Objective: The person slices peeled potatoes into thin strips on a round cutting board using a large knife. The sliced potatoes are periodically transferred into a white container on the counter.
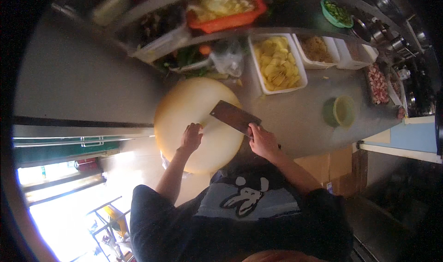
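A large round chopping board (214, 151) lies before me on the metal worktop. My right hand (263, 141) grips a cleaver (235, 116) at its handle, with the broad dark blade over the right part of the board. Over the middle of the board is my left hand (192, 136), its fingers curled. A small greenish piece (204, 122) shows at its fingertips; whether the fingers pinch it is too blurred to tell.
Beyond the board stand a white tub of sliced potatoes (279, 64), a clear plastic bag (228, 61) and a red basket (228, 21) on a shelf. To the right are a green bowl (342, 111) and a tray of cut meat (378, 83).
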